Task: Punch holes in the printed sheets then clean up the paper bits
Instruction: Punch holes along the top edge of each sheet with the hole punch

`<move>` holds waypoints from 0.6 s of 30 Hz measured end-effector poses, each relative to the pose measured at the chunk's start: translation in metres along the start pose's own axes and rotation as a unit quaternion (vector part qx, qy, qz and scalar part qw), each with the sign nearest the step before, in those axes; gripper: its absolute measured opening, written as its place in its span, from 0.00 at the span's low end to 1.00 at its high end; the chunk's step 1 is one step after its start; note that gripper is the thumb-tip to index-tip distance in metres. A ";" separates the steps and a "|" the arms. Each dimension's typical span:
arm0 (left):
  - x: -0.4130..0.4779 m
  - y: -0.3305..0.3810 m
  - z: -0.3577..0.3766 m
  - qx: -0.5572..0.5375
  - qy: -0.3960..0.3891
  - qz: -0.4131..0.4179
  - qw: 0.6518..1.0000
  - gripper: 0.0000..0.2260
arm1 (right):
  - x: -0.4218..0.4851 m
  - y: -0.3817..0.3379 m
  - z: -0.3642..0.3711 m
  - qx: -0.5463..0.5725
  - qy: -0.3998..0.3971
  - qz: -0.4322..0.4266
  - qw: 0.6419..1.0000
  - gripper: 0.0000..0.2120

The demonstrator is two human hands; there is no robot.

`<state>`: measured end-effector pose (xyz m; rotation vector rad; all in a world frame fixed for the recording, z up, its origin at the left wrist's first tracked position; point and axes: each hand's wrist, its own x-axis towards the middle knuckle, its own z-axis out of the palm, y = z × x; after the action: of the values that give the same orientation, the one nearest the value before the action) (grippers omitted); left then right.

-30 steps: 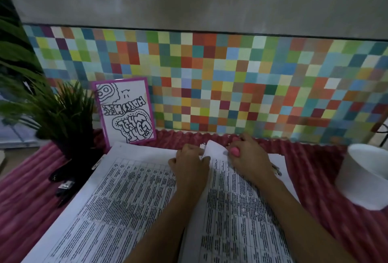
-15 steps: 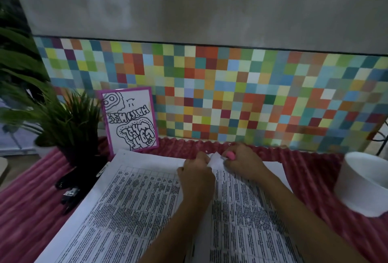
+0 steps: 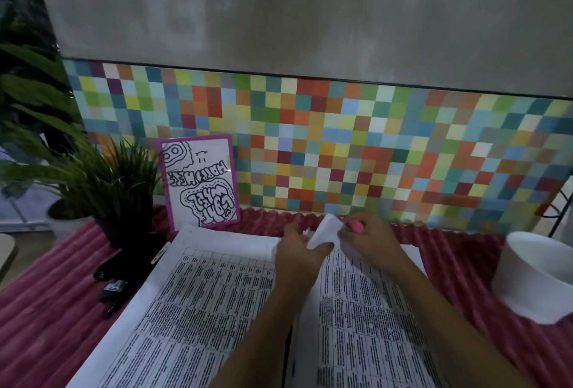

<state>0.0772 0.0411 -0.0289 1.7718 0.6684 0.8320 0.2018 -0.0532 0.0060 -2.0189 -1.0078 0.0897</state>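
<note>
Printed sheets (image 3: 201,310) flat on pink ribbed cloth (image 3: 46,310), far edge (image 3: 324,231) lifted and curled between both hands, pinched on its left by left hand (image 3: 297,251), touched on its right by right hand (image 3: 369,242), fingers curled round small pink object (image 3: 356,226).

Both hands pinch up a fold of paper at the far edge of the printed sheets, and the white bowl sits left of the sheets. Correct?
No: the head view shows the white bowl right of the printed sheets, not left. The left hand and right hand do pinch the fold of paper at the far edge.
</note>
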 end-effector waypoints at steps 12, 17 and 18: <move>0.004 -0.010 0.013 -0.082 -0.048 0.067 0.993 0.14 | -0.012 -0.022 -0.007 -0.017 -0.025 -0.039 0.999 0.20; 0.004 -0.009 0.012 -0.096 -0.021 0.088 0.991 0.15 | -0.011 -0.031 -0.006 -0.074 -0.052 -0.047 0.995 0.16; 0.004 -0.009 0.012 -0.099 -0.017 0.092 0.991 0.15 | -0.011 -0.033 -0.007 -0.068 -0.052 -0.047 0.995 0.15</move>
<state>0.0885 0.0405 -0.0392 1.6798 0.3889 0.9565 0.1767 -0.0557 0.0312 -2.1042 -1.2030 0.0782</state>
